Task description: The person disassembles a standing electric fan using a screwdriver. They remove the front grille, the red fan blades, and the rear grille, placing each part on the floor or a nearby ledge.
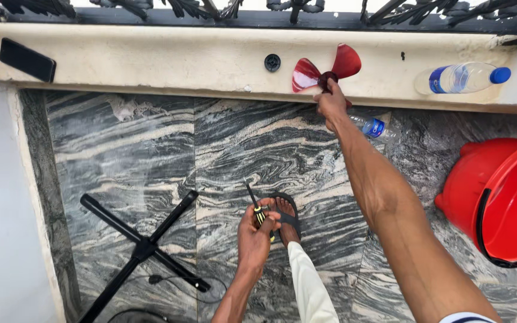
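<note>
My right hand (332, 103) reaches out to the stone ledge (151, 60) and grips a red fan blade (325, 69) at its hub. My left hand (255, 232) is low over the grey marble floor, closed around a screwdriver (255, 205) with a yellow and black handle, its shaft pointing up and away. Just right of that hand sits my foot in a dark sandal (288, 216).
On the ledge lie a black phone (27, 60), a small black round cap (272, 62) and a clear water bottle (463, 78) with a blue cap. A red bucket (501, 200) lies at right. A black cross-shaped fan base (142, 248) with a cable rests on the floor at left.
</note>
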